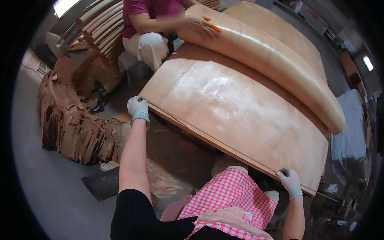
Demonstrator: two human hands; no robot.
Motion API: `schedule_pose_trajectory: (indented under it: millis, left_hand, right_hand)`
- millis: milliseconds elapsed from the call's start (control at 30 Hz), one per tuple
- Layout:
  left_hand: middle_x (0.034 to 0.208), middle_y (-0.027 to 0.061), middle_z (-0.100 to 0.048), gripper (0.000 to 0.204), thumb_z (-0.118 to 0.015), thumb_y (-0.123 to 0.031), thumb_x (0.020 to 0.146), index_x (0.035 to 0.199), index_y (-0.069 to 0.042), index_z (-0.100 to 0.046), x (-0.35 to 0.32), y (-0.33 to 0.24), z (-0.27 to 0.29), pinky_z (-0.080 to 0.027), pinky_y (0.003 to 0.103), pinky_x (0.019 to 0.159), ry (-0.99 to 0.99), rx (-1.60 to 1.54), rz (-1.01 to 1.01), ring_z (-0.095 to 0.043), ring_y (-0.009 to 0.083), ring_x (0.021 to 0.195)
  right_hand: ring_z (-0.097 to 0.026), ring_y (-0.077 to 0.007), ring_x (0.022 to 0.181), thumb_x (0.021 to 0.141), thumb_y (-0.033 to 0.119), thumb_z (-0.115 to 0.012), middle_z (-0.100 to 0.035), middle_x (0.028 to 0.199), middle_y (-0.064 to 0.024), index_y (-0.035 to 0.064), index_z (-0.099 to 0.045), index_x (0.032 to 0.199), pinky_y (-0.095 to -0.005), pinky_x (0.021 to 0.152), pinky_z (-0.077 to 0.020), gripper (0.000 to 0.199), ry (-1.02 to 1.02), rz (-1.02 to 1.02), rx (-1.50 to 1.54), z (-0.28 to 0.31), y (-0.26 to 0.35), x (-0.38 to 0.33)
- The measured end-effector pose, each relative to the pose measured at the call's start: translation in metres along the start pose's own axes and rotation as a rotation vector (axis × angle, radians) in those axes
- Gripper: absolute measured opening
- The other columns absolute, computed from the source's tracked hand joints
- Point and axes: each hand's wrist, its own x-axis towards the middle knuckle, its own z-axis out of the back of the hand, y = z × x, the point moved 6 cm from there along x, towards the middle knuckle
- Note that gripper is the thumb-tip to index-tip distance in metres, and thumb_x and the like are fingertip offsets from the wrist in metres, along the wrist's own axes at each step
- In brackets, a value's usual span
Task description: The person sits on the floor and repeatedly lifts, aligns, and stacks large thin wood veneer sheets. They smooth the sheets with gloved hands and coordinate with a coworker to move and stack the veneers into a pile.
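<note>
A stack of wide, pale veneer sheets [224,108] lies in front of me, its top sheet smooth and shiny in the middle. Along its near edge runs a thin wood strip [208,135]. My left hand [138,107], in a white glove, is closed on the strip at the stack's left corner. Near the right corner my right hand [290,182], also gloved, pinches the same strip, whose end sticks out past the stack. Across the far part of the stack, a veneer sheet is curled into a long roll [272,60].
A co-worker in a purple top [140,16] sits at the far left, one hand [200,27] on the roll beside something orange. Torn veneer scraps [76,124] are piled at left. Curved slats [104,28] stand behind. Plastic-wrapped goods [350,124] are at right.
</note>
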Motion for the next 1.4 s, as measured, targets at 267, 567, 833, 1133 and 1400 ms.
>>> schedule_pose_trajectory:
  millis: [267, 567, 833, 1133, 1400]
  left_hand:
    - [0.102, 0.0164, -0.076, 0.028, -0.077, -0.031, 0.078, 0.100, -0.014, -0.080, -0.009, -0.007, -0.013, -0.058, 0.044, 0.087, 0.019, 0.046, -0.064, -0.073, 0.0339, 0.096]
    - [0.143, 0.0142, -0.059, 0.073, -0.076, -0.049, 0.082, 0.144, -0.015, -0.054, -0.034, -0.049, 0.008, -0.045, 0.049, 0.108, -0.219, 0.482, 0.013, -0.056, 0.0339, 0.132]
    - [0.159, 0.0306, -0.034, 0.082, -0.069, -0.031, 0.087, 0.153, 0.005, -0.036, -0.487, -0.266, -0.064, -0.016, 0.056, 0.125, 0.609, -0.053, -1.171, -0.025, 0.0444, 0.151]
    - [0.162, 0.0258, -0.030, 0.098, -0.073, -0.041, 0.085, 0.156, 0.006, -0.026, -0.588, -0.313, -0.082, -0.013, 0.050, 0.126, 0.787, 0.085, -1.235, -0.023, 0.0394, 0.153]
    - [0.163, 0.0253, -0.028, 0.094, -0.074, -0.038, 0.085, 0.156, 0.005, -0.030, -0.589, -0.313, -0.083, -0.013, 0.051, 0.126, 0.793, 0.119, -1.258, -0.020, 0.0401, 0.154]
  right_hand:
    - [-0.072, -0.0364, 0.086, 0.084, 0.038, -0.069, -0.073, 0.088, -0.0235, -0.0005, -0.075, 0.097, -0.0444, 0.079, -0.0547, 0.041, 0.018, -0.154, -0.227, 0.013, -0.088, 0.029]
    - [-0.072, -0.0303, 0.076, 0.077, 0.040, -0.078, -0.074, 0.084, -0.0209, 0.0006, -0.077, 0.091, -0.0404, 0.075, -0.0557, 0.042, -0.018, -0.287, -0.120, 0.007, -0.157, 0.034]
    - [-0.071, -0.0375, 0.094, 0.073, 0.046, -0.072, -0.073, 0.096, -0.0229, 0.0044, -0.077, 0.089, -0.0462, 0.085, -0.0559, 0.045, -0.021, -0.229, -0.168, -0.002, -0.155, 0.036]
    - [-0.071, -0.0354, 0.099, 0.085, 0.033, -0.063, -0.074, 0.103, -0.0203, 0.0056, -0.076, 0.103, -0.0451, 0.089, -0.0550, 0.035, -0.028, -0.129, -0.010, 0.059, -0.216, -0.008]
    - [-0.069, -0.0353, 0.103, 0.090, 0.027, -0.065, -0.073, 0.107, -0.0178, 0.0083, -0.074, 0.110, -0.0450, 0.091, -0.0535, 0.029, -0.312, -0.418, -0.193, 0.195, -0.446, -0.067]
